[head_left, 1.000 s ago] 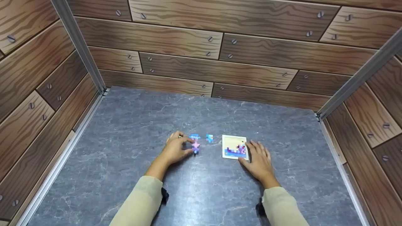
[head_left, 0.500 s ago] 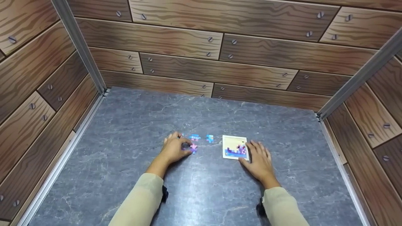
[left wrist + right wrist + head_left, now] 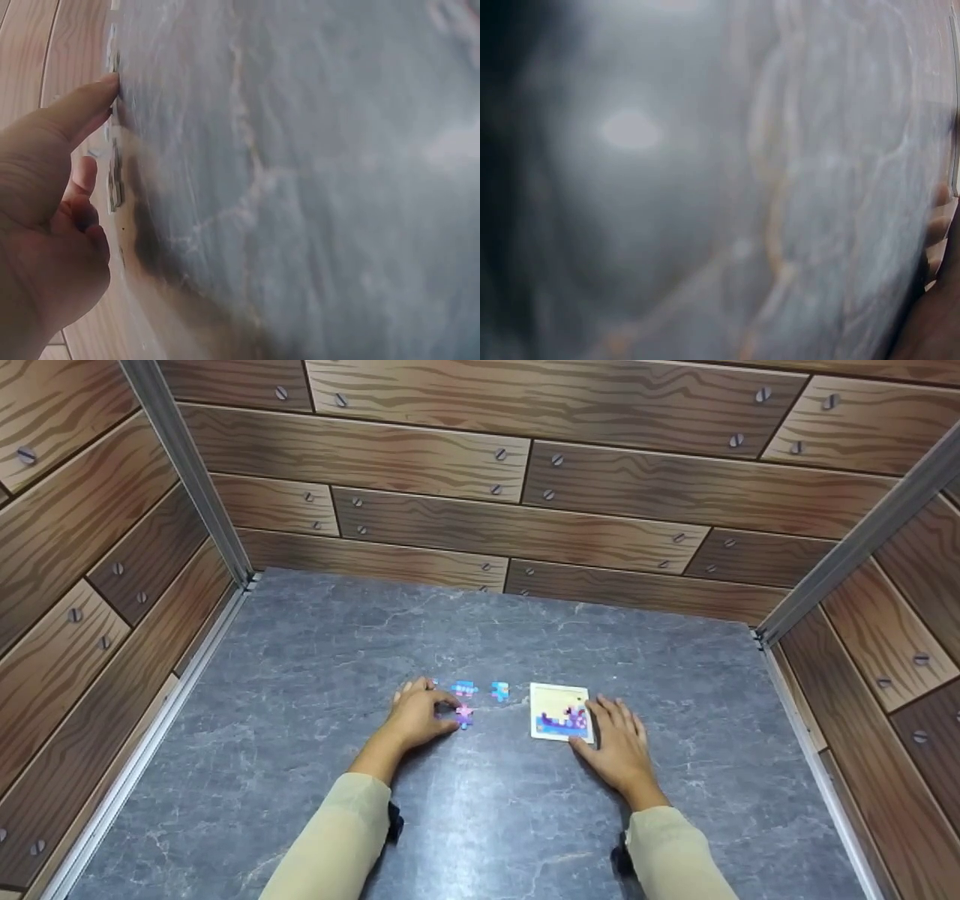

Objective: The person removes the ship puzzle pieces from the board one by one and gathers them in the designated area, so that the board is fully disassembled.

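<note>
In the head view my left hand (image 3: 415,714) holds a pink and purple jigsaw piece (image 3: 464,712) flat on the table between curved index finger and thumb. The left wrist view shows this hand (image 3: 52,187) low at the table, pieces visible only edge-on. My right hand (image 3: 617,742) lies at the right side of a white-framed puzzle board (image 3: 561,687), fingers extended, with index finger and thumb touching its edge and lower corner. The board shows a partly filled picture in purple and blue. In the right wrist view, only part of the right hand (image 3: 937,229) appears.
Beyond the held piece lie a blue and pink jigsaw piece (image 3: 464,688) and a blue piece (image 3: 500,690). Another small piece (image 3: 435,682) peeks out behind the left fingers. Wood-patterned walls (image 3: 420,510) enclose the grey marbled table (image 3: 480,825) at back and sides.
My left hand and the pink and purple piece shifted slightly left, away from the blue and pink piece, then the piece slid slightly right. The right hand and board stayed put.
</note>
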The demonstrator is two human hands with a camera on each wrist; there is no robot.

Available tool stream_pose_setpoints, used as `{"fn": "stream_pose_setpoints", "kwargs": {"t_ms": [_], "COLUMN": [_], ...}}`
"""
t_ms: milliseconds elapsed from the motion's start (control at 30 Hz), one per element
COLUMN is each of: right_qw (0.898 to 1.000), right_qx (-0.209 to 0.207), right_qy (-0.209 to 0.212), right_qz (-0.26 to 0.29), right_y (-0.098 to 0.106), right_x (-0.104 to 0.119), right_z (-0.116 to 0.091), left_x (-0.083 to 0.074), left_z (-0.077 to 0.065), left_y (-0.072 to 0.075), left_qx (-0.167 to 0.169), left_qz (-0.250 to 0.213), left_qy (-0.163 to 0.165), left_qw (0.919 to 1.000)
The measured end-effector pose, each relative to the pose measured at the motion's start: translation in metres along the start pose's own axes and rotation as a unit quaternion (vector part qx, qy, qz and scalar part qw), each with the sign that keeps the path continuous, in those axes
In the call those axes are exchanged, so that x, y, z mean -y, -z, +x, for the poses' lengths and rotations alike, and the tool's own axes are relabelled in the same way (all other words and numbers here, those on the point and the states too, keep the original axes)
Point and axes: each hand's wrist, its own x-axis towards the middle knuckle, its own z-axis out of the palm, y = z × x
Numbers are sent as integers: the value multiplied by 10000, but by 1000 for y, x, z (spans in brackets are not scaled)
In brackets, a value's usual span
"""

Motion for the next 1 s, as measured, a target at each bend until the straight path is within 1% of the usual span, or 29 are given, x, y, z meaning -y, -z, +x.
{"fn": "stream_pose_setpoints", "kwargs": {"t_ms": [333, 533, 733, 1000], "right_qw": [10000, 10000, 10000, 10000], "right_qx": [-30, 14, -3, -33], "right_qy": [15, -23, -7, 13], "right_qz": [-34, -4, 0, 45], "right_y": [1, 1, 2, 0], "right_x": [1, 1, 0, -1], "right_z": [0, 1, 1, 1], "left_x": [-4, -4, -3, -4], "left_z": [-1, 0, 0, 0], "left_y": [3, 2, 1, 2], "left_qx": [-2, -24, -22, 99], "left_qz": [65, 96, 9, -33], "left_qy": [-62, -117, -73, 62], "left_qw": [10000, 9999, 10000, 9999]}}
